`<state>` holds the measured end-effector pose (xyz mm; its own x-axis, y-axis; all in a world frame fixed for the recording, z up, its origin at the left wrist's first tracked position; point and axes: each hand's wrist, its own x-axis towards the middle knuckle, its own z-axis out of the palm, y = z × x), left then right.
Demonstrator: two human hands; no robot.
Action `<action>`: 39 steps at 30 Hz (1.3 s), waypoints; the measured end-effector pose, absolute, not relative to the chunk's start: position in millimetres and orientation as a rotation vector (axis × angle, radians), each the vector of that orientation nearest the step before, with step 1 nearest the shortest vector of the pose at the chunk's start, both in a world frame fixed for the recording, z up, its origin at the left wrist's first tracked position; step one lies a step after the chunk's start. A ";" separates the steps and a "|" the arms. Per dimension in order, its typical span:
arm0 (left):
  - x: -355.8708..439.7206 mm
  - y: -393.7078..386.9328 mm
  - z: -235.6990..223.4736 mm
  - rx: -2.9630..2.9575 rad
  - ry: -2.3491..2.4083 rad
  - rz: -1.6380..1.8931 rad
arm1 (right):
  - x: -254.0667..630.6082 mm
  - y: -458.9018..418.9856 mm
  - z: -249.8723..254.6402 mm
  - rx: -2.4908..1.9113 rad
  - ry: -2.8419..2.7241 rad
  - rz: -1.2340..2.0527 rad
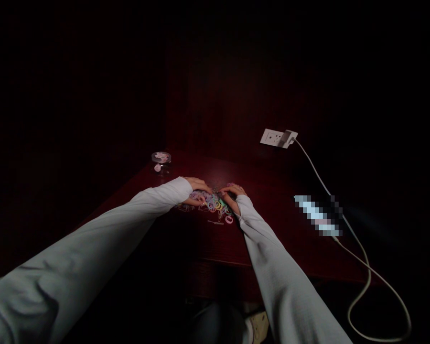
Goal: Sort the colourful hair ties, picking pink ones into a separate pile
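Note:
A heap of small colourful hair ties (211,204), in purple, yellow, green and pink, lies on the dark red table (204,241). My left hand (198,186) rests at the heap's left side, fingers stretched over its far edge and the thumb apart along the near side. From the right, my right hand (233,192) reaches against the heap with fingers and thumb apart; some of its fingertips are hard to make out. Just in front of the heap lie a pink hair tie (229,220) and a thin hairpin (215,222).
A clear round container (161,164) with pale pink pieces stands at the table's back left. On the wall is a socket (271,137) with a white charger (289,138). Its cable (317,174) runs to a blurred-out phone (317,215) at the right and loops past the table edge.

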<state>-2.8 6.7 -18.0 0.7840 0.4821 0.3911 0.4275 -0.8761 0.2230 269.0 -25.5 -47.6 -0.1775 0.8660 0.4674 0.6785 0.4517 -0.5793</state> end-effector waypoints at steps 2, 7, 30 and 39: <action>-2.8 6.2 -16.9 2.814 0.720 0.702 | 269.3 -25.5 -46.8 -1.292 -1.938 0.306; -2.7 3.9 -9.9 2.673 0.669 0.795 | 269.8 -24.5 -47.3 -1.287 -1.937 0.303; -7.1 10.1 -12.9 2.690 0.839 0.891 | 272.2 -23.6 -47.5 -1.286 -1.952 0.329; -10.0 7.1 -6.1 2.721 0.927 0.912 | 269.6 -25.4 -44.6 -1.285 -1.957 0.320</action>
<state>-10.0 7.1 -6.1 0.6295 0.5906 0.5048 0.5147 -0.8037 0.2985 269.6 -25.4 -44.6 -0.2058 0.8661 0.4554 0.6761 0.4623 -0.5737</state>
